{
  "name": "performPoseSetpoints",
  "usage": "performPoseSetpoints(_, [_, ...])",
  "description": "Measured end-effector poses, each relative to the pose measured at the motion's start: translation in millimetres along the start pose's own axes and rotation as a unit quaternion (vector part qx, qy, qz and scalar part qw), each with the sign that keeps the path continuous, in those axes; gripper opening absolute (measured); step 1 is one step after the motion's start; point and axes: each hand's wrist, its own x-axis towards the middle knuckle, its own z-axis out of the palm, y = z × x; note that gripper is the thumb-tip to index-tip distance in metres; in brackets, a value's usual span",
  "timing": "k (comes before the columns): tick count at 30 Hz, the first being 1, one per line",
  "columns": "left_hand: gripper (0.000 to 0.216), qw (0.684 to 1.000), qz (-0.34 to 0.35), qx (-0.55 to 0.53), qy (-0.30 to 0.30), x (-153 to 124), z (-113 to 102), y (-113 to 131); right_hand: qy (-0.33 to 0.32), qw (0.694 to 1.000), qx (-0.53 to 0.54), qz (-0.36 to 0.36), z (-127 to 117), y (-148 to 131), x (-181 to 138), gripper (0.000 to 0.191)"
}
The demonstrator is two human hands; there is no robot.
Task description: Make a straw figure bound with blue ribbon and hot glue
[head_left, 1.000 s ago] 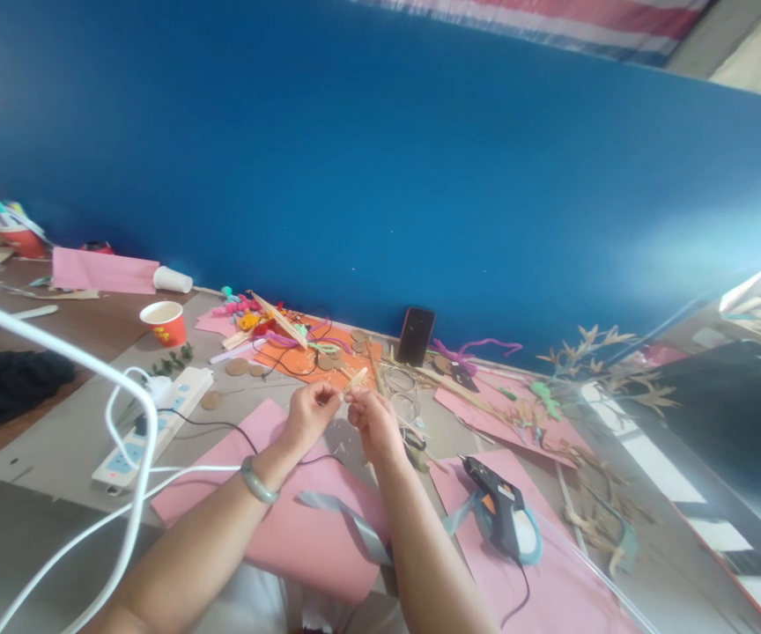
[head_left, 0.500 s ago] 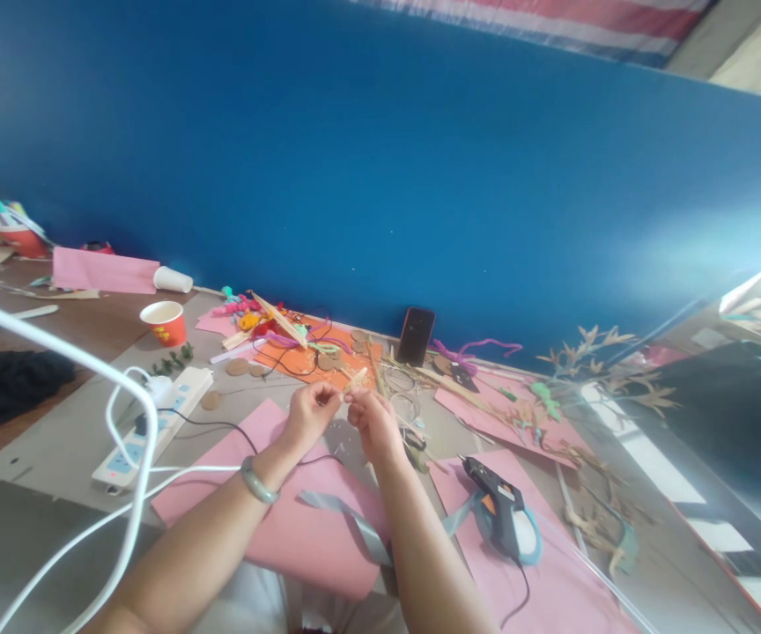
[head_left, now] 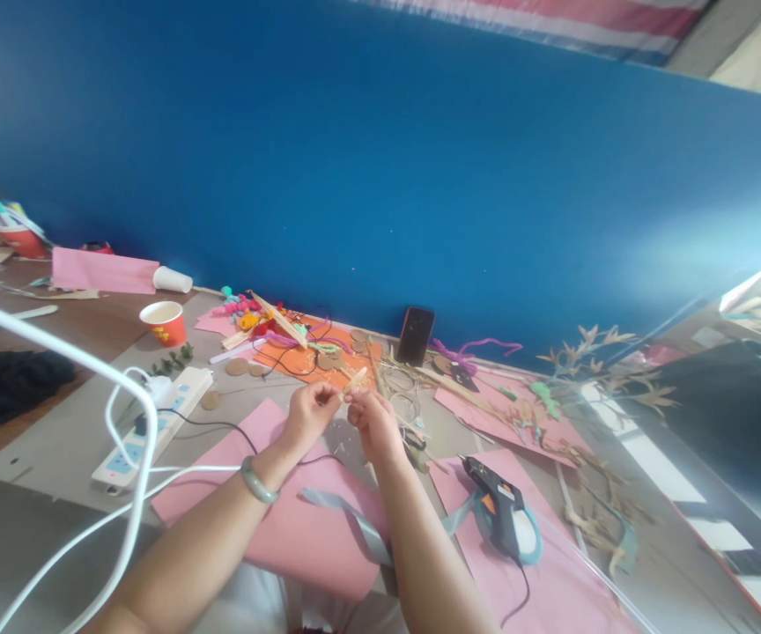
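My left hand [head_left: 309,412] and my right hand [head_left: 373,421] meet above a pink paper sheet [head_left: 268,511] in the middle of the table. Both pinch a small pale straw piece [head_left: 355,380] that sticks up between their fingertips. A green bangle [head_left: 258,482] circles my left wrist. A grey ribbon strip [head_left: 347,518] lies on the pink sheet under my forearms.
A black glue gun [head_left: 498,504] lies to the right on pink paper. A white power strip [head_left: 156,421] and white cable [head_left: 122,387] are at left, with a red paper cup [head_left: 165,322]. A dark phone [head_left: 416,335] leans on the blue wall [head_left: 380,158]. Dried twigs [head_left: 592,352] and craft scraps lie around.
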Motion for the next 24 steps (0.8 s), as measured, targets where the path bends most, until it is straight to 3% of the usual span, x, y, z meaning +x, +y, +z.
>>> performPoseSetpoints(14, [0.019,0.998,-0.021,-0.062,-0.015,0.3,2.5,-4.2,0.006,1.000,-0.016,-0.011,0.4,-1.6,0.4,0.018])
performPoseSetpoints(24, [0.024,0.992,-0.054,-0.102,-0.046,1.6,3.5,-8.1,0.007,0.999,-0.042,-0.029,-3.4,3.9,3.3,0.030])
